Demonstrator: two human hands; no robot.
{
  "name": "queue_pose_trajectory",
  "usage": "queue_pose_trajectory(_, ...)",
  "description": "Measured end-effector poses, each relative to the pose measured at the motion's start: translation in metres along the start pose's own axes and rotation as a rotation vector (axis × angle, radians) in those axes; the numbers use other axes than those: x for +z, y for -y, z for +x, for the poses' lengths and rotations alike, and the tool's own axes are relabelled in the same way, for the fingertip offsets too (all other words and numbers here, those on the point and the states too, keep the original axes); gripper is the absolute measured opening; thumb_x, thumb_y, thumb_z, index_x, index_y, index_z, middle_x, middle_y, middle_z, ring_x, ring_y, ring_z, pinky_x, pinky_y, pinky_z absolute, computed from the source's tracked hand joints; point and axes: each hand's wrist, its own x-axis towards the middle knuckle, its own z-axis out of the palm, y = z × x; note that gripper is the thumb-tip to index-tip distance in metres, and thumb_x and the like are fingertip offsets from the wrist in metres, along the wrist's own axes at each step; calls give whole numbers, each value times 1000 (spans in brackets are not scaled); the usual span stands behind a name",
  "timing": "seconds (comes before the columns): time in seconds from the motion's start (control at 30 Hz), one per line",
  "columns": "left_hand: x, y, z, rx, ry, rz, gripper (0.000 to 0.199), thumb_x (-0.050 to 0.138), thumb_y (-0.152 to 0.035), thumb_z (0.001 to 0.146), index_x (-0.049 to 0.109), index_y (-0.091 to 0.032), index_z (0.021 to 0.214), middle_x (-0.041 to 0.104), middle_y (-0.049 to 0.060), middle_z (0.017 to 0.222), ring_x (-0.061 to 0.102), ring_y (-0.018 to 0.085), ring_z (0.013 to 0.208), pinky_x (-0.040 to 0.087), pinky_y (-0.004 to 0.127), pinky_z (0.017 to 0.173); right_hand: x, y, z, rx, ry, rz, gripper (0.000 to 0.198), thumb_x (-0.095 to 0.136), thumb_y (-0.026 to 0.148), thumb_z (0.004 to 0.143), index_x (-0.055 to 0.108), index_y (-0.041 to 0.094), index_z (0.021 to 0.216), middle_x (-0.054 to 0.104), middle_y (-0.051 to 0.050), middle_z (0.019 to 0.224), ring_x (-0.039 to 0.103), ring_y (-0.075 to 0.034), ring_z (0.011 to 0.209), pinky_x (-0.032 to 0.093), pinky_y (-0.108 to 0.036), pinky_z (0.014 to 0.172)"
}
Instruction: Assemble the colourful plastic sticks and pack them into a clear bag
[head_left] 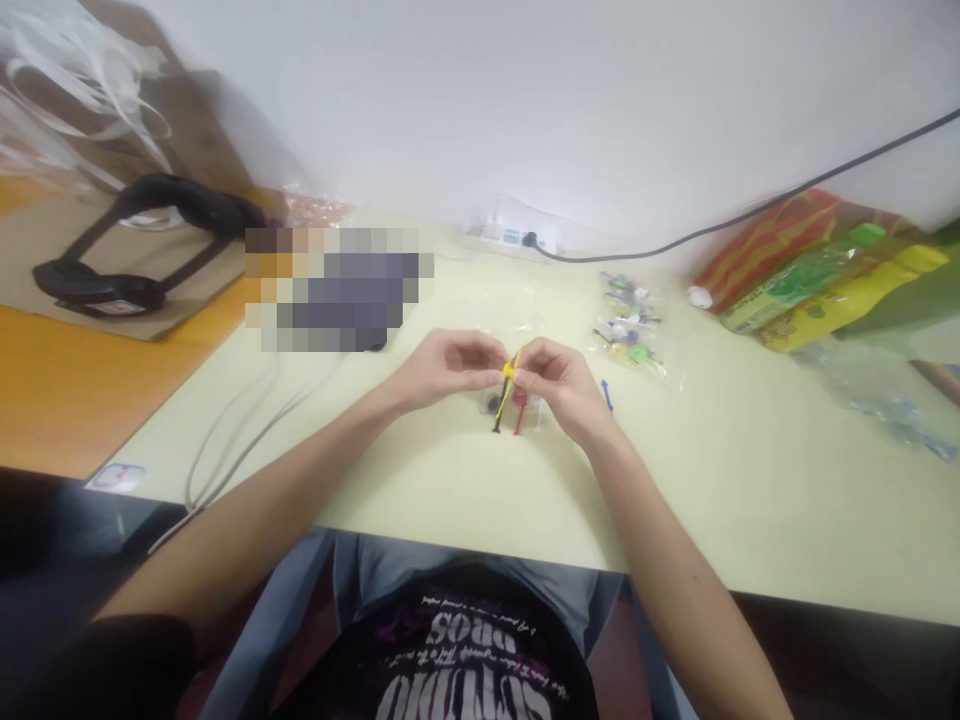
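My left hand [459, 362] and my right hand [553, 380] meet over the middle of the table, fingertips pinched. Between them is a small yellow plastic piece [508, 371] with thin arms, one pointing up and one down; its exact kind is unclear. Below my fingers lie a thin black piece [496, 426], a red piece [518, 420] and a white piece [539, 415], partly covered by my hands. A small blue stick-like piece [607, 396] rests just right of my right hand. Clear plastic wrap shows faintly behind my hands.
Clear bags of small coloured parts [631, 325] lie at the back right. Beyond them are bottle-shaped green and yellow packages [825, 280]. A power strip [514, 235] with a black cable stands against the wall. Left are white cables [247, 440] and a black headset-like frame [135, 245].
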Motion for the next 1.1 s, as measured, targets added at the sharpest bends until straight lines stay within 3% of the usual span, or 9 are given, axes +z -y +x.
queue_pose_trajectory(0.13, -15, -7, 0, 55, -60, 144, 27, 85, -34, 82, 77, -16, 102, 77, 10, 102, 73, 19, 92, 59, 30, 86, -3, 3, 0, -111, -82, -30, 35, 84, 52, 80, 65, 24, 89, 61, 4, 69, 56, -14, 59, 49, -30, 59)
queue_pose_trajectory(0.23, -31, -7, -2, 92, -97, 454, 25, 82, -36, 84, 77, -17, 100, 78, 9, 103, 72, 18, 92, 57, 31, 90, -8, 5, 0, -201, -185, -157, 25, 78, 45, 87, 66, 23, 87, 63, 2, 74, 56, -14, 63, 48, -31, 63)
queue_pose_trajectory(0.3, -40, -4, -3, 74, -39, 658, 22, 78, -35, 86, 77, -18, 99, 78, 6, 99, 72, 17, 88, 56, 30, 89, -11, 5, -1, -223, -212, -320, 17, 74, 37, 90, 67, 23, 85, 67, 0, 80, 59, -16, 69, 48, -32, 68)
queue_pose_trajectory(0.37, -45, 1, -4, 29, 59, 761, 20, 74, -34, 87, 77, -19, 100, 79, 4, 97, 73, 17, 87, 56, 28, 86, -11, 6, -3, -244, -169, -528, 10, 70, 30, 92, 69, 23, 85, 71, -2, 85, 61, -18, 76, 47, -35, 76)
queue_pose_trajectory(0.5, -43, 8, -4, -4, 215, 867, 19, 70, -30, 88, 77, -22, 104, 78, 2, 100, 73, 18, 93, 53, 28, 86, -7, 5, -5, -269, 55, -911, 10, 66, 26, 97, 72, 24, 89, 75, -3, 90, 61, -23, 91, 38, -42, 94)
queue_pose_trajectory(0.63, -39, 8, -3, 4, 251, 902, 18, 69, -30, 88, 76, -22, 103, 77, 3, 102, 71, 18, 95, 51, 29, 89, -6, 2, -6, -265, 172, -1079, 7, 69, 28, 97, 75, 25, 95, 74, -3, 90, 57, -25, 98, 31, -43, 97)
queue_pose_trajectory(0.93, -43, 9, -4, -18, 282, 853, 22, 72, -32, 86, 75, -22, 105, 75, 3, 104, 70, 18, 96, 52, 30, 90, -8, -2, -6, -213, 276, -1122, 12, 79, 27, 91, 76, 26, 103, 74, -4, 93, 54, -26, 105, 26, -42, 95)
queue_pose_trajectory(1.1, -39, 3, -3, -20, 206, 824, 53, 81, -49, 82, 69, -23, 127, 71, 8, 121, 67, 22, 107, 52, 34, 96, -6, -10, -4, -211, 285, -1127, 12, 74, 21, 93, 76, 27, 104, 76, -3, 98, 55, -26, 107, 25, -42, 95)
